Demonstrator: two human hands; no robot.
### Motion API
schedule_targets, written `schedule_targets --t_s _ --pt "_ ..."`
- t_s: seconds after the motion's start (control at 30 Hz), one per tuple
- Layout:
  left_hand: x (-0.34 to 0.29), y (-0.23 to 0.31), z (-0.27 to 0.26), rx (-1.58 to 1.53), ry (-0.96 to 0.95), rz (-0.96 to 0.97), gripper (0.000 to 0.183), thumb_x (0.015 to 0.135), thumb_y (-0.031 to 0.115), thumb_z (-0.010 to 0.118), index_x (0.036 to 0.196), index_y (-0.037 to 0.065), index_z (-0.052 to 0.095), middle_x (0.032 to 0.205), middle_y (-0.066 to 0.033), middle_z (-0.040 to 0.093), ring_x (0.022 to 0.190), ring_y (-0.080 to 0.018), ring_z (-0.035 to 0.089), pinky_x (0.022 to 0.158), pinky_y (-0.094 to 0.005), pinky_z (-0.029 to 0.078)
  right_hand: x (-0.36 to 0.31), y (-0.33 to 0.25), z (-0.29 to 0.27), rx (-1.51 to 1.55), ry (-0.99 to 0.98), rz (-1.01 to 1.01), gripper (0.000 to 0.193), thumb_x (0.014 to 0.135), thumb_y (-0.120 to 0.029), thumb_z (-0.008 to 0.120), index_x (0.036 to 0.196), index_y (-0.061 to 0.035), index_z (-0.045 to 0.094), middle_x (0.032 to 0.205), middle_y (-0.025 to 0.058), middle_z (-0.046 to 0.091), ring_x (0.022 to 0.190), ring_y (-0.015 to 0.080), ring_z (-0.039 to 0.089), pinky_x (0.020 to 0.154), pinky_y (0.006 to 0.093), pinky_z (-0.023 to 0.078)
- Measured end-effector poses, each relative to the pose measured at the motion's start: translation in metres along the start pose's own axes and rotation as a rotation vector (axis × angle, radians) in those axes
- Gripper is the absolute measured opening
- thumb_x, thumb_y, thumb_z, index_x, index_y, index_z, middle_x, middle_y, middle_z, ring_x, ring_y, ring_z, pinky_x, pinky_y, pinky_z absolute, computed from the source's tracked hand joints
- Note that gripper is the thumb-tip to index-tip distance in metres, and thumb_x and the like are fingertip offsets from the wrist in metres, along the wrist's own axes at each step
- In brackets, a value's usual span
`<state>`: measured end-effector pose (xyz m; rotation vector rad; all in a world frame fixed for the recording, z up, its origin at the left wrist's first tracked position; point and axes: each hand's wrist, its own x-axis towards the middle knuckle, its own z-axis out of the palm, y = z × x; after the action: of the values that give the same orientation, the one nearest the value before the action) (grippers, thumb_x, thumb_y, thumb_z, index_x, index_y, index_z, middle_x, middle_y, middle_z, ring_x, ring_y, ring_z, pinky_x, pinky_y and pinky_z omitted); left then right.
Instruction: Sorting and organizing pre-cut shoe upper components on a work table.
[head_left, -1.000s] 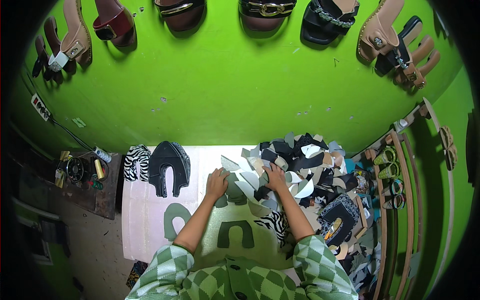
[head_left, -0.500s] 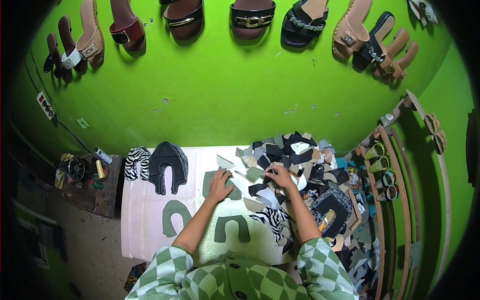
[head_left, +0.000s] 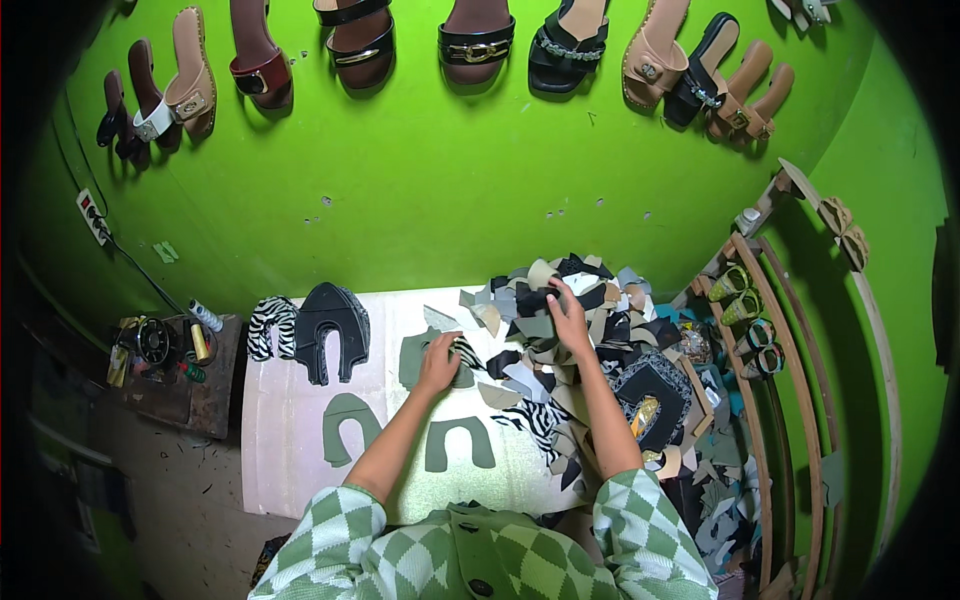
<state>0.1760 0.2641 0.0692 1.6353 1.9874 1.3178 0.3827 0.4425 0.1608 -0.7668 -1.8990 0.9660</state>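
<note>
My left hand (head_left: 438, 365) lies with its fingers on a grey-green cut piece of sheet material (head_left: 410, 358). A zebra-striped strip (head_left: 466, 353) sits right beside that hand. Farther back, my right hand (head_left: 568, 322) reaches over a heap of offcuts (head_left: 615, 325); its fingertips are closed at a curled beige scrap (head_left: 542, 273) that stands above the heap. A dark scrap under those fingers is partly hidden. Two grey-green U-shaped pieces, one on the left (head_left: 349, 428) and one nearer me (head_left: 458, 445), lie flat on the pale tabletop (head_left: 290, 440).
Black U-shaped pieces (head_left: 330, 330) are stacked at the table's back left, beside zebra-print ones (head_left: 271, 330). Another dark stack (head_left: 655, 400) rests on the right. A wooden rack (head_left: 755, 420) with sandals stands there. Sandals (head_left: 475, 45) hang along the green wall.
My right hand has moved away from me, deeper over the offcuts, and the beige scrap now stands up at its fingertips. My left hand stays on the grey-green piece. The view has shifted slightly.
</note>
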Motion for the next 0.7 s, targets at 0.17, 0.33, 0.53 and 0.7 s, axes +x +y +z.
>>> schedule_targets --t_s 0.17,0.33,0.53,0.7 --pt "-0.016 -0.005 0.003 0.013 -0.010 -0.028 0.042 0.075 0.005 0.054 0.117 0.005 0.051 0.112 -0.0179 0.053 0.104 -0.0360 0.049 0.092 -0.0407 0.039 -0.023 0.057 -0.005 -0.682 -0.359 0.191 0.082 0.069 -0.040 0.071 0.135 -0.0090 0.035 0.135 0.0227 0.036 0.123 0.0386 0.036 0.101 0.0421 0.033" --pt "-0.029 -0.011 0.004 0.009 -0.081 -0.117 0.043 0.077 0.008 0.055 0.119 0.006 0.048 0.115 -0.0188 0.051 0.110 -0.0373 0.046 0.097 -0.0410 0.035 -0.077 0.085 0.002 -0.761 -0.554 0.311 0.080 0.062 -0.028 0.077 0.131 -0.0204 0.037 0.127 0.0152 0.047 0.115 0.0337 0.047 0.090 0.0515 0.039" --pt "-0.031 -0.017 0.006 0.035 -0.152 -0.118 0.044 0.077 0.008 0.055 0.120 0.005 0.048 0.116 -0.0192 0.051 0.111 -0.0360 0.046 0.097 -0.0406 0.035 -0.081 0.087 0.003 -0.299 -0.280 0.106 0.049 0.066 0.000 0.067 0.112 -0.0079 0.053 0.101 0.0178 0.061 0.098 0.0321 0.059 0.084 0.0348 0.045" --pt "-0.028 -0.017 0.018 0.003 -0.103 -0.067 0.043 0.075 0.008 0.053 0.118 0.005 0.050 0.114 -0.0189 0.052 0.109 -0.0361 0.047 0.094 -0.0411 0.038 -0.041 0.065 0.007 0.224 -0.262 0.245 0.042 0.079 0.009 0.056 0.118 -0.0012 0.049 0.110 0.0095 0.057 0.100 0.0145 0.056 0.086 0.0230 0.045"
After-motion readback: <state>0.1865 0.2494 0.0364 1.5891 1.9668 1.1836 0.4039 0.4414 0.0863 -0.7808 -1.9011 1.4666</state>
